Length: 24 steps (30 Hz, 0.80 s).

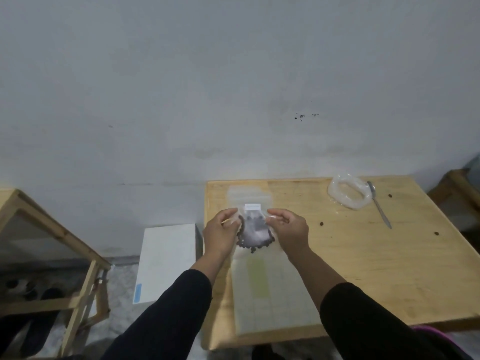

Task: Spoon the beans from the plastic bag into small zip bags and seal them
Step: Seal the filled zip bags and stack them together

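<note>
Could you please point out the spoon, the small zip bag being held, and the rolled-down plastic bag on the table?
spoon (379, 209): head view, middle of its handle.
small zip bag (255, 229): head view, its clear front between the hands.
plastic bag (337, 187): head view, its rolled rim.

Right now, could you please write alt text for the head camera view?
The left hand and right hand pinch the top corners of a small zip bag holding dark beans above a wooden table. A rolled-down plastic bag and spoon lie at the table's far right.
</note>
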### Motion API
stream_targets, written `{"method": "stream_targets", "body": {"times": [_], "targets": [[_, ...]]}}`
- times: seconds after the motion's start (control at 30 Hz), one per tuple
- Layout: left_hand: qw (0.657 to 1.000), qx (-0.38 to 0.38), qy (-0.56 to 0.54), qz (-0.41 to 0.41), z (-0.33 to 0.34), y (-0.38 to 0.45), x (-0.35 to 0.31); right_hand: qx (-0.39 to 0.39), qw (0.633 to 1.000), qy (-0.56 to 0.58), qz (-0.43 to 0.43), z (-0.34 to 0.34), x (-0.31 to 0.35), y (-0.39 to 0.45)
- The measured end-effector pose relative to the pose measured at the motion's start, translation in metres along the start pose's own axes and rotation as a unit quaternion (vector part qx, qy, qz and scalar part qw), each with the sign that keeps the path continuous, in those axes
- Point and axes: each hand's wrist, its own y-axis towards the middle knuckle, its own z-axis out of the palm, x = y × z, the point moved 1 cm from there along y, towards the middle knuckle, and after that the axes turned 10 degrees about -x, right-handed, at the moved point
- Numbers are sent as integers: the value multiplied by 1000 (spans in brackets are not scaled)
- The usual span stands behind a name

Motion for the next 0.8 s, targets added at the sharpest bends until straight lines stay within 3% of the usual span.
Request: {"method": "stream_targets", "body": {"times": [0.33,0.8], "targets": [[995,-66,71,-17,46,56,-1,42,989,-127,-67,23,1,80],[983,-62,173,-5,63,78,18,115,966,-215,-85,49,-23,112]]}}
